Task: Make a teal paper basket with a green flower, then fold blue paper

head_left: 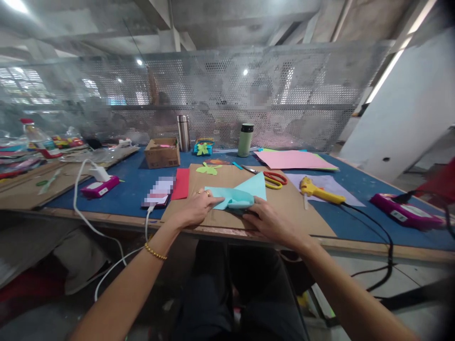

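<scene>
A sheet of light blue paper (253, 185) lies partly folded over on the brown cardboard (298, 218) at the front of the table. My left hand (199, 208) grips its left end, fingers closed on the edge. At the right end, my right hand (266, 219) pinches the curled fold, the thumb side nearest me. Just behind the paper are scissors (273, 180) with red and yellow handles. A green paper cutout (209, 168) rests on the cardboard's far part, and red paper (181, 183) lies at its left edge.
A yellow glue gun (322, 191) lies on purple paper (346, 192) to the right, its black cord trailing off the table. A phone (159, 192) with a white cable is at left. Farther back stand a cardboard box (162, 156), a steel flask (183, 133) and a green bottle (245, 142).
</scene>
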Demonstrator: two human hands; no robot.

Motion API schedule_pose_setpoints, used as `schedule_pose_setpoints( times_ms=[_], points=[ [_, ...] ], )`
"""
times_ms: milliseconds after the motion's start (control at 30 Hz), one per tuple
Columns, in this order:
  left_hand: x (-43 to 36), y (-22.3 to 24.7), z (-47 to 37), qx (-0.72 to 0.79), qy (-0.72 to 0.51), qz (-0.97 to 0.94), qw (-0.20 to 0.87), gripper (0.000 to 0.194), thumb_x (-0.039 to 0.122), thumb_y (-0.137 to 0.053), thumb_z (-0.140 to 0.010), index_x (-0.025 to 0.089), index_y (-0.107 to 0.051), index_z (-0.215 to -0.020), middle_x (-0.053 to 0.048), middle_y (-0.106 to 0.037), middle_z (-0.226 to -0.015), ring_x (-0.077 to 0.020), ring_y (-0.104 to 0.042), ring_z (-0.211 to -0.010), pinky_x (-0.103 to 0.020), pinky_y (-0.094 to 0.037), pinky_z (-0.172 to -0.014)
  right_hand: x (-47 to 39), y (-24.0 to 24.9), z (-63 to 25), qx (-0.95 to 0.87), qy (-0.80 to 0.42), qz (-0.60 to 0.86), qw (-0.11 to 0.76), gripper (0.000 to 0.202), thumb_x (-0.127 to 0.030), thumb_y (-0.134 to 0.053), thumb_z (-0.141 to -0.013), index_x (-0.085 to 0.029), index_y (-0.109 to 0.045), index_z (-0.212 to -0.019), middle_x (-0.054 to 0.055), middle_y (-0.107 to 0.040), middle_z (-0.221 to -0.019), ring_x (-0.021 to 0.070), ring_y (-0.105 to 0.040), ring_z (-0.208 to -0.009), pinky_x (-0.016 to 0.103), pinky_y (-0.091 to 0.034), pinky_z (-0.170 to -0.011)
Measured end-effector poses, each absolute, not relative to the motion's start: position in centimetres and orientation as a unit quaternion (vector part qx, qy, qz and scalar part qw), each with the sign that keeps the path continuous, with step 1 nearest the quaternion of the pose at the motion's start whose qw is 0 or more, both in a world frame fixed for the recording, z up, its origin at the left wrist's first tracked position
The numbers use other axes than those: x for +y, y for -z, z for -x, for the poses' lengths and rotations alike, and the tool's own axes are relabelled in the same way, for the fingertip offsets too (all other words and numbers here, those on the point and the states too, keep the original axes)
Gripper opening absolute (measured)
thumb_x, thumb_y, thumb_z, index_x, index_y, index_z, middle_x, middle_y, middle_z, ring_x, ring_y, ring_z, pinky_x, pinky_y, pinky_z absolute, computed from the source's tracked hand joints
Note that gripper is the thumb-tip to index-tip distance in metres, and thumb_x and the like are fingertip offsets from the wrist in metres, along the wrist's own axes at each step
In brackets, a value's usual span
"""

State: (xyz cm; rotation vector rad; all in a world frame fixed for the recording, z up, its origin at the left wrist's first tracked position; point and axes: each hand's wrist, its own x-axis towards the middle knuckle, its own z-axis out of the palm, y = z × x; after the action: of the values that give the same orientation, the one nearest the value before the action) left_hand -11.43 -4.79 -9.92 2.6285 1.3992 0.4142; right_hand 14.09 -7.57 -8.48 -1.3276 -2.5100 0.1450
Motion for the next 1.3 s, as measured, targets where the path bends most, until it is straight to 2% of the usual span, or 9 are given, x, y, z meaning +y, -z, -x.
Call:
schedule_pose_setpoints(
  times_ms=[300, 533, 767, 1000, 1200, 1300],
  points=[
    [-5.0, 9.5, 11.3, 0.477, -0.126, -0.867, 0.066, 0.052, 0.022, -0.028, -0.104, 0.033, -0.062, -0.141, -0.007, -0.057, -0.103, -0.0241, -0.049, -0.099, -0.036, -0.040, -0.092, -8.1, 7.9, -14.9, -0.900, -0.062, 0.413, 0.128, 0.020, -0.024, -0.063, -0.091, -0.018, -0.072, -0.074, 0.007, -0.060, -0.085, 0.0200, -0.054, -0.080, 0.032, -0.041, -0.072],
    [-4.8, 9.5, 11.3, 0.477, -0.122, -0.867, 0.072, 0.052, 0.021, -0.029, -0.103, 0.033, -0.061, -0.142, -0.007, -0.057, -0.104, -0.0248, -0.048, -0.102, -0.036, -0.039, -0.094, -7.6, 8.4, -13.8, -0.866, -0.077, 0.463, 0.169, 0.026, -0.021, -0.054, -0.097, -0.014, -0.074, -0.083, 0.009, -0.060, -0.093, 0.0182, -0.056, -0.080, 0.032, -0.043, -0.076],
    [-4.9, 9.4, 11.3, 0.480, -0.116, -0.866, 0.078, 0.052, 0.019, -0.029, -0.103, 0.033, -0.061, -0.142, -0.007, -0.056, -0.104, -0.0239, -0.047, -0.100, -0.034, -0.038, -0.091, -8.1, 8.0, -14.3, -0.918, -0.027, 0.375, 0.126, 0.023, -0.017, -0.063, -0.090, -0.017, -0.071, -0.068, 0.006, -0.059, -0.080, 0.0192, -0.052, -0.081, 0.030, -0.038, -0.070],
    [-4.5, 9.7, 11.3, 0.469, -0.127, -0.869, 0.088, 0.051, 0.019, -0.032, -0.102, 0.031, -0.061, -0.142, -0.007, -0.056, -0.102, -0.0234, -0.047, -0.100, -0.033, -0.038, -0.091, -7.4, 8.5, -13.5, -0.869, -0.067, 0.456, 0.181, 0.022, -0.019, -0.057, -0.096, -0.016, -0.075, -0.084, 0.007, -0.058, -0.091, 0.0170, -0.056, -0.080, 0.029, -0.043, -0.075],
    [-4.4, 9.7, 11.3, 0.465, -0.117, -0.873, 0.093, 0.051, 0.020, -0.030, -0.103, 0.030, -0.061, -0.142, -0.008, -0.055, -0.103, -0.0238, -0.047, -0.100, -0.033, -0.039, -0.092, -7.5, 8.5, -13.7, -0.883, -0.091, 0.427, 0.175, 0.025, -0.019, -0.057, -0.094, -0.016, -0.073, -0.075, 0.007, -0.058, -0.090, 0.0180, -0.056, -0.082, 0.030, -0.044, -0.076],
    [-4.5, 9.7, 11.3, 0.464, -0.124, -0.872, 0.101, 0.050, 0.021, -0.032, -0.103, 0.029, -0.062, -0.142, -0.009, -0.056, -0.103, -0.0239, -0.048, -0.101, -0.033, -0.040, -0.092, -7.5, 8.6, -14.0, -0.889, -0.111, 0.402, 0.189, 0.025, -0.020, -0.055, -0.095, -0.017, -0.073, -0.077, 0.007, -0.059, -0.092, 0.0191, -0.057, -0.086, 0.030, -0.045, -0.077]
  ],
)
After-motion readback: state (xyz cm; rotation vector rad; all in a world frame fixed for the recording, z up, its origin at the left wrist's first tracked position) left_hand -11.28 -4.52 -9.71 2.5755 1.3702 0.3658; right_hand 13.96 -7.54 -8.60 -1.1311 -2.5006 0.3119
